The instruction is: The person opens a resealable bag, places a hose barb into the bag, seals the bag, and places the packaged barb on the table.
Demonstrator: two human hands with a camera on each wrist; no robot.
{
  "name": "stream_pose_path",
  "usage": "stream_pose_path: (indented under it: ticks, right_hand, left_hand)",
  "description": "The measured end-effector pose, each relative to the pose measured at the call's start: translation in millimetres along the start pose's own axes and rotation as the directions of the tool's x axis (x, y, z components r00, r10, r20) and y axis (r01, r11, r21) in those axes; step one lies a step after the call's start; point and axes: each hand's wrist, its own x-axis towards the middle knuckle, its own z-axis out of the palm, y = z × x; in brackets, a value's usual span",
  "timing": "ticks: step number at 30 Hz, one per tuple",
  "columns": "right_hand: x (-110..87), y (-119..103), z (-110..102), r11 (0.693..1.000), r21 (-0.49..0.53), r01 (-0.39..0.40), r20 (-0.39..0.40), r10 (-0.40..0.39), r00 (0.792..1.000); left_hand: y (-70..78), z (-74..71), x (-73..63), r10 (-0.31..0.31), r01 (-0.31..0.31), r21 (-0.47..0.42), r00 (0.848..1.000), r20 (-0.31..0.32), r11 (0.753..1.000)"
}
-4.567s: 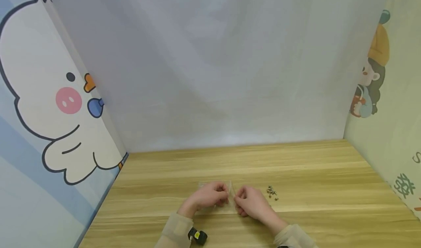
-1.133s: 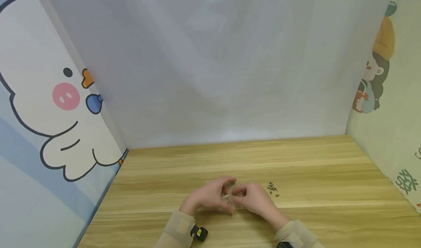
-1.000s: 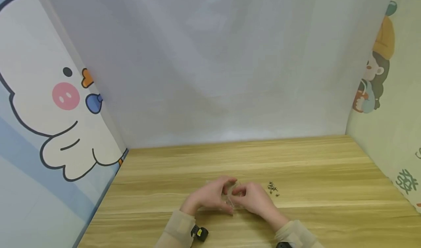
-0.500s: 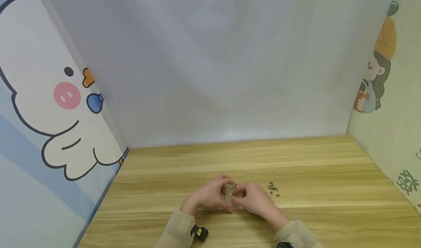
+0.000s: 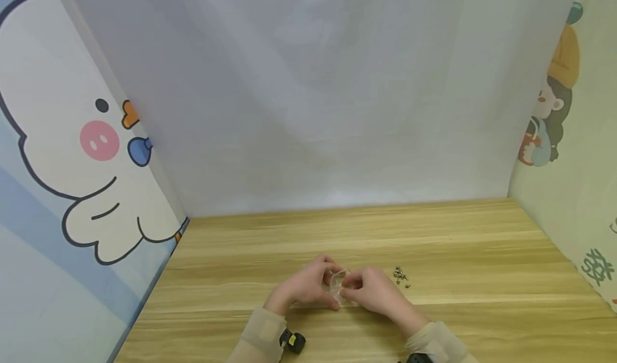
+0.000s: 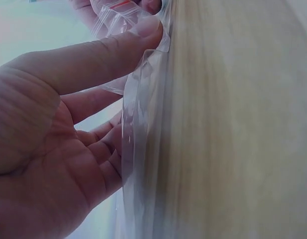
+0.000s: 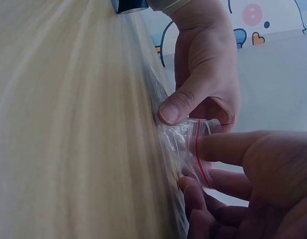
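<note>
A clear zip-lock bag (image 5: 336, 282) with a red line along its mouth (image 7: 200, 144) stands bunched between both hands, just at the tabletop. My left hand (image 5: 308, 285) holds it from the left, thumb in front and fingers behind, as the left wrist view also shows with the thumb (image 6: 108, 57) on the plastic. From the right, my right hand (image 5: 375, 292) holds the bag by its mouth, one digit overlapping the red line in the right wrist view; whether that digit is inside the bag I cannot tell. Right of the hands lies a small pile of metal screws (image 5: 399, 274).
The wooden table (image 5: 231, 245) reaches back to a pale grey curtain (image 5: 337, 111). Printed cartoon panels border it on the left and right. A black camera (image 5: 294, 341) is strapped to the left wrist.
Earlier the fingertips of both hands pinched the bag's edges. Since then the left fingers have spread around it, and its mouth looks rounder. The screw pile stays put.
</note>
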Motion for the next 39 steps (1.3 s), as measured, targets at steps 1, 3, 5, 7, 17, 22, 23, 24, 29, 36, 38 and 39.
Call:
stream_pose_path:
  ticks: [1, 3, 5, 7, 17, 22, 23, 24, 29, 36, 38, 39]
  right_hand:
    - [-0.3, -0.3, -0.5, 1.000, 0.000, -0.001, 0.003, 0.001, 1.000]
    - [-0.7, -0.4, -1.1, 1.000, -0.001, 0.003, 0.006, -0.003, 1.000]
    - [-1.0, -0.8, -1.4, 1.000, 0.000, 0.004, 0.008, -0.004, 1.000]
    - [-1.3, -1.0, -1.4, 1.000, 0.003, 0.006, 0.011, -0.006, 1.000]
    - [-2.7, 0.6, -1.6, 1.000, 0.008, 0.018, 0.005, -0.018, 1.000]
    - [-2.5, 1.1, -2.5, 0.999, 0.023, 0.028, 0.005, -0.029, 1.000]
    - [-2.5, 1.1, -2.5, 0.999, 0.025, 0.027, 0.006, -0.027, 1.000]
    - [-2.4, 1.2, -2.4, 0.999, 0.029, 0.024, 0.008, -0.024, 1.000]
    - [-2.3, 0.3, -1.3, 1.000, 0.030, 0.008, 0.013, -0.008, 1.000]
    - [-1.2, -0.3, -0.2, 0.998, 0.017, 0.054, 0.055, -0.055, 0.997]
    - [-1.7, -0.8, -0.4, 0.997, 0.019, 0.072, 0.065, -0.073, 0.995]
    - [-2.1, -1.3, -0.7, 0.997, 0.023, 0.077, 0.069, -0.078, 0.995]
  left_hand:
    - [0.3, 0.2, -0.1, -0.003, 0.003, 0.002, 1.000, -0.003, 1.000]
    - [0.3, 0.8, -0.1, -0.010, 0.010, 0.006, 1.000, -0.008, 1.000]
    - [1.1, 1.1, -0.3, -0.013, 0.013, 0.010, 1.000, -0.013, 1.000]
    - [2.2, 0.9, -0.6, -0.013, 0.013, 0.015, 1.000, -0.017, 1.000]
    - [2.1, 0.6, 2.2, 0.011, -0.011, -0.028, 1.000, 0.000, 1.000]
    - [0.6, 1.4, 2.4, 0.008, -0.006, -0.085, 1.000, 0.014, 0.996]
    - [0.1, 1.5, 2.5, 0.009, -0.008, -0.089, 1.000, 0.016, 0.996]
    - [0.1, 1.3, 2.4, 0.009, -0.007, -0.094, 1.000, 0.016, 0.996]
    - [0.4, 0.2, 1.6, -0.012, 0.014, -0.112, 1.000, 0.021, 0.994]
    - [0.7, -0.9, 1.8, -0.012, 0.014, -0.087, 1.000, 0.023, 0.996]
    - [0.6, -1.2, 1.7, 0.000, 0.002, -0.081, 1.000, 0.025, 0.997]
    - [0.3, -1.3, 1.9, 0.003, -0.001, -0.079, 1.000, 0.027, 0.997]
